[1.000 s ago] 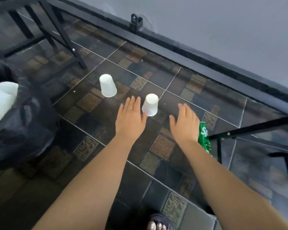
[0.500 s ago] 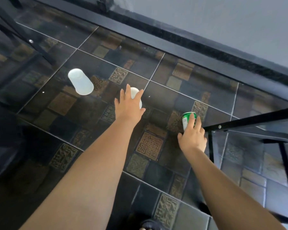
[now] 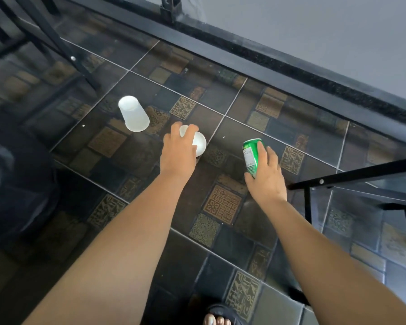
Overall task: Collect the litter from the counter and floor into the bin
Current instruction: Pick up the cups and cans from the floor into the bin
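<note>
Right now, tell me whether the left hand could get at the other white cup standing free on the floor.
Probably not yet: the left hand is closed on the nearer white cup. The free cup stands apart to its left on bare tiles, nothing between.

Dim, soft daylight here; glossy floor tiles (image 3: 220,109) throw pale glare, left edge smeared dark, straight lines bowing outward.

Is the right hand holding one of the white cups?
No, the right hand is wrapped around the green can, while the left hand grips a white cup.
</note>
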{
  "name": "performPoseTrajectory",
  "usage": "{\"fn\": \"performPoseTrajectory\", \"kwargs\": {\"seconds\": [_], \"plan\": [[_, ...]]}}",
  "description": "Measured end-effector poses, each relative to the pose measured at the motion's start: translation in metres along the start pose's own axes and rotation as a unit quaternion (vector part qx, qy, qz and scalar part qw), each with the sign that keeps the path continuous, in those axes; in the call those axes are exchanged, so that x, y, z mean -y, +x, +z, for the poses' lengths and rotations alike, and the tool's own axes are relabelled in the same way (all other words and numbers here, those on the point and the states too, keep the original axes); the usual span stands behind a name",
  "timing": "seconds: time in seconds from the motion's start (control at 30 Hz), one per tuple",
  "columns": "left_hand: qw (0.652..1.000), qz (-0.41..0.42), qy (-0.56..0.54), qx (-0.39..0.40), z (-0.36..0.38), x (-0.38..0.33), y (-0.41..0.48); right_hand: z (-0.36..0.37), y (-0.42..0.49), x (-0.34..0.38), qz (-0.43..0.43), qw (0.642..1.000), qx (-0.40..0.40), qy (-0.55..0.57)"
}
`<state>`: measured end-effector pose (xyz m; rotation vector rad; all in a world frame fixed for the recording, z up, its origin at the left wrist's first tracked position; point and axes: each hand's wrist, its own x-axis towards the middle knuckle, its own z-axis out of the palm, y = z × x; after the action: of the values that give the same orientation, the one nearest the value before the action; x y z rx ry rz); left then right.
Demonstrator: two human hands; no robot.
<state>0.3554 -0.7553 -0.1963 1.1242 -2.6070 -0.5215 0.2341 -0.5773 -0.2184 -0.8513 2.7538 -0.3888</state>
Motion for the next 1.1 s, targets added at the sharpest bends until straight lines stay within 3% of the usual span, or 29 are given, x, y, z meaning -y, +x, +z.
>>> {"fn": "performPoseTrajectory", "kwargs": {"seconds": [0.23, 0.53, 0.77, 1.1], "plan": [[0.99, -0.002, -0.061, -0.128, -0.065, 0.021, -0.015, -0.027, -0.004, 0.07, -0.11, 0.989, -0.056, 0.084], [0.962, -0.056, -0.056, -0.261, -0.161, 0.086, -0.047, -0.047, -0.017, 0.202, -0.199, 0.959, -0.066, 0.19], [0.917, -0.123, -0.034, -0.379, -0.23, 0.145, -0.073, -0.053, -0.044, 0.328, -0.326, 0.913, -0.076, 0.232], [0.881, -0.294, 0.079, -0.363, -0.272, 0.243, -0.131, -0.025, -0.08, 0.447, -0.454, 0.868, -0.04, 0.198]]}}
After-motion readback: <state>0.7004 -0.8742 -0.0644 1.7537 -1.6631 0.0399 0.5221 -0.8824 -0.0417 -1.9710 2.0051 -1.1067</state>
